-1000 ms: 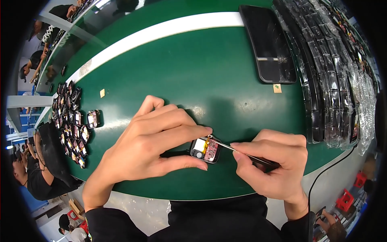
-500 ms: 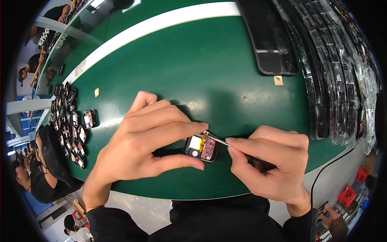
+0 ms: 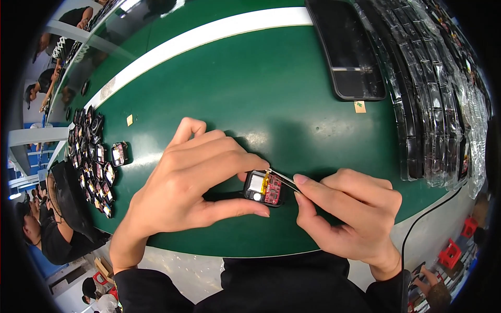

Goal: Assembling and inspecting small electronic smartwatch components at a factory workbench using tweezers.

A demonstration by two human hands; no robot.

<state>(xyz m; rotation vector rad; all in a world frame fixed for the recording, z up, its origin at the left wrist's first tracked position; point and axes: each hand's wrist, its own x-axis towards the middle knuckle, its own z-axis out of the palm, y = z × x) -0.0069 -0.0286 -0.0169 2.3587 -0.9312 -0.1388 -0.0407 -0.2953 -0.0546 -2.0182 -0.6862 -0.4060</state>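
My left hand (image 3: 182,182) grips a small black electronic housing (image 3: 257,197) between thumb and index finger, at the near middle of the table. Its uncovered face shows a red circuit board (image 3: 273,191), a silver-white block (image 3: 256,183) and a strip of yellow tape. From the right, my right hand (image 3: 360,214) pinches metal tweezers (image 3: 286,180). The two prongs look slightly apart. Their tips reach the upper edge of the housing, beside my left index fingertip; whether they hold a small part there, I cannot make out.
On the green table (image 3: 219,88) one similar open housing (image 3: 119,154) lies at left, beside a pile of several more (image 3: 94,172). A black phone-like slab (image 3: 357,57) lies far right, near stacked black trays in clear plastic (image 3: 417,104). A black cable (image 3: 412,229) hangs right. Other people sit at left.
The housing has shifted slightly right and tilted a little in my left fingers. The tweezers' prongs now show farther apart, and their shafts slope more steeply.
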